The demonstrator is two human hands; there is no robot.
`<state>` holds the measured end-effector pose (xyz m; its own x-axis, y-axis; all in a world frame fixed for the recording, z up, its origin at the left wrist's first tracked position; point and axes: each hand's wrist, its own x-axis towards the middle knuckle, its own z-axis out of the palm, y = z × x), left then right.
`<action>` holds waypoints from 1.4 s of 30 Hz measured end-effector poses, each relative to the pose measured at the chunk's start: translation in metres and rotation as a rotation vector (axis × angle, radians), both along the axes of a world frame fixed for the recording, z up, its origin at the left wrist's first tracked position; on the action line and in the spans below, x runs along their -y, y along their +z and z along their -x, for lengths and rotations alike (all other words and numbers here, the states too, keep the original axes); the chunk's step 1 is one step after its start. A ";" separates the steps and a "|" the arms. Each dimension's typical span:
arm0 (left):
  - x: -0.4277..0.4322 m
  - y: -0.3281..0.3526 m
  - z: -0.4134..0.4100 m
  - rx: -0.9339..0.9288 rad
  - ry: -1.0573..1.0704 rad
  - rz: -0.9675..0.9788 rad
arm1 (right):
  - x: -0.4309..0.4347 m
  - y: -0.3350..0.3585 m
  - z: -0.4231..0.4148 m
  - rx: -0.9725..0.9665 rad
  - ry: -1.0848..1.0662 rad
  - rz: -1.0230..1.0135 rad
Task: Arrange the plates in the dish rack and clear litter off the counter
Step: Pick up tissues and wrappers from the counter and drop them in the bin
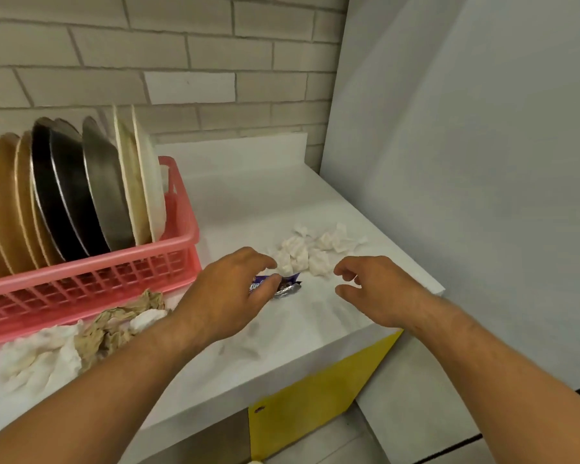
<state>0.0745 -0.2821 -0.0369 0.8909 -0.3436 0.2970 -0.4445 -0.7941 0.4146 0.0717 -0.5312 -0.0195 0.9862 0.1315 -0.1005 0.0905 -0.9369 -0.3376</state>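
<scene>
Several plates point(91, 192), tan, black, grey and white, stand upright in a pink dish rack point(91, 279) at the left. On the white counter point(248, 202) lies a purple and silver candy wrapper point(287, 289); my left hand point(230, 293) curls over its left end, fingers touching it. Crumpled white tissues point(310, 252) sit just beyond. My right hand point(375, 289) hovers right of the wrapper, fingers apart and empty. More crumpled brown and white paper point(91, 336) lies in front of the rack.
A brick-tiled wall runs behind the counter. A tall white panel point(466, 162) closes the right side. The counter's front edge runs diagonally, with a yellow cabinet door point(315, 396) below it.
</scene>
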 end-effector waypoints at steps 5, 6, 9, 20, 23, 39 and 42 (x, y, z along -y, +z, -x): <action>0.026 -0.009 -0.045 -0.004 0.073 0.016 | 0.031 -0.017 -0.055 0.131 -0.039 0.051; 0.031 -0.009 -0.054 -0.001 0.088 0.023 | 0.037 -0.019 -0.068 0.177 -0.061 0.036; 0.049 -0.011 -0.080 -0.003 0.122 0.046 | 0.045 -0.026 -0.102 0.190 -0.081 0.007; 0.085 -0.022 -0.125 -0.024 0.158 0.030 | 0.072 -0.052 -0.138 0.189 -0.007 -0.144; 0.096 -0.018 -0.135 -0.023 0.118 0.003 | 0.080 -0.034 -0.148 0.289 -0.072 -0.276; 0.157 -0.034 -0.184 -0.383 -0.067 -0.385 | 0.085 -0.032 -0.149 0.195 -0.193 -0.332; 0.139 -0.018 -0.189 -0.251 -0.060 -0.193 | 0.081 -0.032 -0.154 0.132 -0.188 -0.363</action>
<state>0.2637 -0.4213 -0.0549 0.9046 -0.4262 -0.0055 -0.3956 -0.8442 0.3616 0.2256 -0.6126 -0.0518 0.9977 -0.0485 0.0475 -0.0064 -0.7640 -0.6452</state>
